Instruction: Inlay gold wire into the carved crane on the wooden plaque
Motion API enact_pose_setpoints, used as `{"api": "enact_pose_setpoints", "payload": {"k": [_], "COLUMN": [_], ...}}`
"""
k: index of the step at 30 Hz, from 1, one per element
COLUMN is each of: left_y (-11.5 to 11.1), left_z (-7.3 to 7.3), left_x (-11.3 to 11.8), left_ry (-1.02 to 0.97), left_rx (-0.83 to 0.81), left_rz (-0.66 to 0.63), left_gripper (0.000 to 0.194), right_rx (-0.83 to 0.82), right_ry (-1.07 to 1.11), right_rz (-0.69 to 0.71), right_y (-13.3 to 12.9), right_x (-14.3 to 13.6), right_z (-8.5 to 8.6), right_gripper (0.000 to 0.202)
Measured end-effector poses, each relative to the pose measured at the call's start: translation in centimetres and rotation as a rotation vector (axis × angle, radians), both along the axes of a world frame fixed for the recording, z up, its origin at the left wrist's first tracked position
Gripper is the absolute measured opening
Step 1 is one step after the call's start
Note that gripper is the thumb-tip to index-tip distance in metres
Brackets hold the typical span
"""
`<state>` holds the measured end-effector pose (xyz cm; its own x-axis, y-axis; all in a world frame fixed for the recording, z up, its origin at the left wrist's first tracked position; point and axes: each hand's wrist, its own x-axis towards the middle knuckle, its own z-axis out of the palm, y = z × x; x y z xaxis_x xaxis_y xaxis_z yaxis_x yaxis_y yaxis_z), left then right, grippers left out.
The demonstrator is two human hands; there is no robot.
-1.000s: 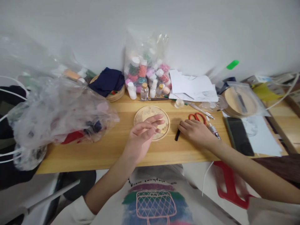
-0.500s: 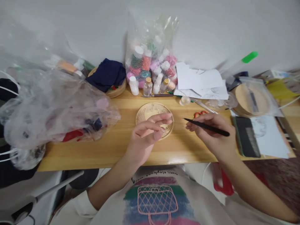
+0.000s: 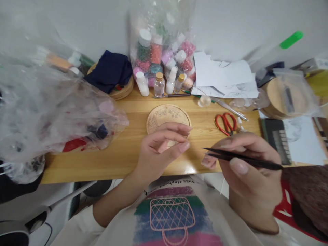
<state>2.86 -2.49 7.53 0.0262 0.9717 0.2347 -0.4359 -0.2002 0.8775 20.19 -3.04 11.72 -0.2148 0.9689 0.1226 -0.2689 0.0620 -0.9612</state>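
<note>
My right hand (image 3: 252, 174) grips a pair of black tweezers (image 3: 246, 160), their two tips slightly apart and pointing left. In front of my body, my left hand (image 3: 160, 152) is closed in a loose pinch, thumb tip close to the index fingertip; anything between them is too small to make out. Behind and partly covered by that hand lies a round wooden disc (image 3: 166, 116) with dark line drawings of leaves and flowers around its border. Red-handled pliers or scissors (image 3: 225, 123) lie on the table just beyond my right hand.
Small bottles (image 3: 159, 85) stand before a clear bag of colourful jars (image 3: 156, 51). A large plastic bag (image 3: 64, 116) covers the table's left side. White papers (image 3: 222, 75), a bagged round wooden piece (image 3: 284, 94) and a dark phone-like object (image 3: 275, 136) occupy the right.
My right hand has come nearer the camera and turned, so both tweezer arms now show. The red-handled tool is now uncovered. My left hand has barely moved; the view has tilted slightly.
</note>
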Motion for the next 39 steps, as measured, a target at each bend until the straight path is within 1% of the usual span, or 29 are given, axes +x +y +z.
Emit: {"api": "enact_pose_setpoints", "payload": {"k": [2, 4, 7, 10, 20, 24, 27, 33, 39], "left_y": [-0.1, -0.2, -0.4, -0.5, -0.7, -0.8, -0.8, -0.8, -0.8], "left_z": [0.3, 0.7, 1.3, 1.6, 2.0, 2.1, 2.1, 2.1, 2.4], "left_x": [-0.2, -0.3, -0.5, -0.5, -0.5, -0.5, -0.5, -0.6, -0.8], "left_ry": [0.114, 0.221, 0.312, 0.340, 0.419, 0.450, 0.483, 0.513, 0.621], "left_rx": [0.055, 0.081, 0.144, 0.173, 0.198, 0.237, 0.230, 0.269, 0.279], "left_rz": [0.024, 0.054, 0.083, 0.108, 0.128, 0.151, 0.170, 0.171, 0.190], "left_gripper": [0.008, 0.006, 0.008, 0.013, 0.016, 0.015, 0.013, 0.012, 0.009], "right_rx": [0.036, 0.053, 0.077, 0.080, 0.061, 0.057, 0.063, 0.083, 0.072], "right_ry": [-0.027, -0.055, -0.086, -0.098, -0.114, -0.123, -0.119, -0.114, -0.153], "right_rz": [0.015, -0.008, -0.047, -0.073, -0.089, -0.085, -0.083, -0.076, -0.089], "right_y": [-0.3, -0.4, -0.4, -0.5, -0.6, -0.6, -0.6, -0.5, -0.6], "right_x": [0.1, 0.1, 0.1, 0.1, 0.4, 0.5, 0.5, 0.6, 0.8], "right_z": [0.0, -0.2, -0.4, -0.5, -0.6, -0.6, -0.7, -0.9, -0.7], "right_gripper": [0.019, 0.018, 0.017, 0.014, 0.014, 0.013, 0.014, 0.014, 0.013]}}
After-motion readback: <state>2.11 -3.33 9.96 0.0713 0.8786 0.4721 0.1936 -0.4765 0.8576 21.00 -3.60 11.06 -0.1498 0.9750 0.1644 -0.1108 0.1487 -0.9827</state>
